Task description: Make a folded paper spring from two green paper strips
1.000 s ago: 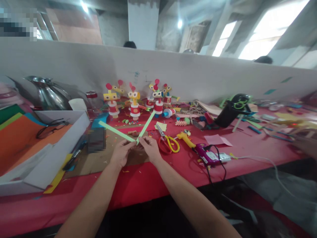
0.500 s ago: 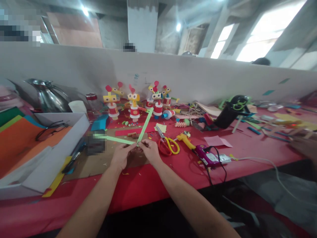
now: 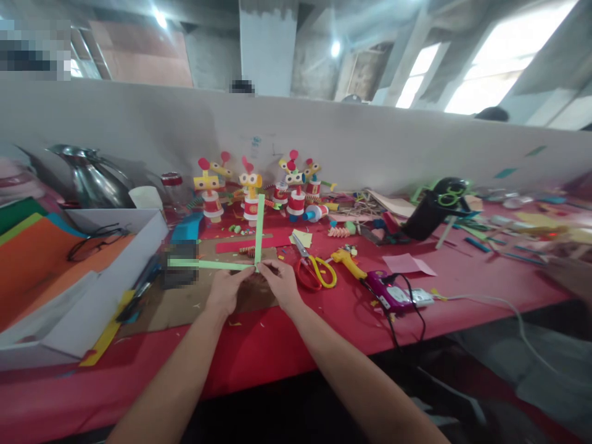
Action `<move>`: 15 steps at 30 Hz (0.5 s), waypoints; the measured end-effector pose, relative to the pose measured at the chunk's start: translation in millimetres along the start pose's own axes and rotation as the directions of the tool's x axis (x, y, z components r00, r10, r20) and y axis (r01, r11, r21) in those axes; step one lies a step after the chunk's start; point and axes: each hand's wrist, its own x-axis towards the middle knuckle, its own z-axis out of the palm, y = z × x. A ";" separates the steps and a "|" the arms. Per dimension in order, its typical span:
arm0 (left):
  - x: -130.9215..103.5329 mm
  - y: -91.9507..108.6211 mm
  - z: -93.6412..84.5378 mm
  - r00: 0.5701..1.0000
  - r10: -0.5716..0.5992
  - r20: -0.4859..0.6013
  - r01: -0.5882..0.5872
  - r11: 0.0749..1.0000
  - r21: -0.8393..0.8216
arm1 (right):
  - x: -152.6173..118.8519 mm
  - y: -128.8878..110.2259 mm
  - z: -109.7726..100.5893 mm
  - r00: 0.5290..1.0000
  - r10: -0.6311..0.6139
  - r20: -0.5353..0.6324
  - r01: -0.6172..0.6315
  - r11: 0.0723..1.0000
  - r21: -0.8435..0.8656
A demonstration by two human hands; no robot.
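Note:
Two light green paper strips meet at a corner between my hands, one pointing away from me and the other out to the left. My left hand pinches them from the left side of the corner. Against the same corner, the fingers of my right hand are pressed together on the strips. Beneath lies a brown cardboard sheet with a small striped paper coil on it. Scissors with red and yellow handles rest just right of my right hand.
Several paper figures stand behind. A yellow glue gun and a purple device with cables lie right. The left side holds a white box of coloured paper and a metal jug. A black holder leans back right.
The strip that slanted away to the right now points almost straight away from me. The left strip lies more level. Both hands keep their pinch at the corner.

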 end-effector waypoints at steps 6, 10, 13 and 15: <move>-2.3 2.8 -0.3 0.999 0.023 0.029 -0.026 0.995 0.096 | 0.4 -2.6 -2.0 0.998 0.052 0.021 -0.053 0.999 0.008; -2.0 1.2 -0.9 0.999 0.019 0.026 -0.022 0.994 0.107 | 0.8 -1.6 -1.7 0.997 0.071 0.030 -0.072 0.997 0.032; -0.4 -0.9 -2.5 0.999 0.042 -0.006 -0.041 0.997 0.059 | -0.5 -1.7 1.0 0.993 0.090 0.071 -0.097 0.991 0.093; -0.2 0.2 -2.7 0.999 0.043 -0.008 -0.043 0.998 0.034 | -1.0 -2.2 2.4 0.990 0.107 0.091 -0.119 0.982 0.144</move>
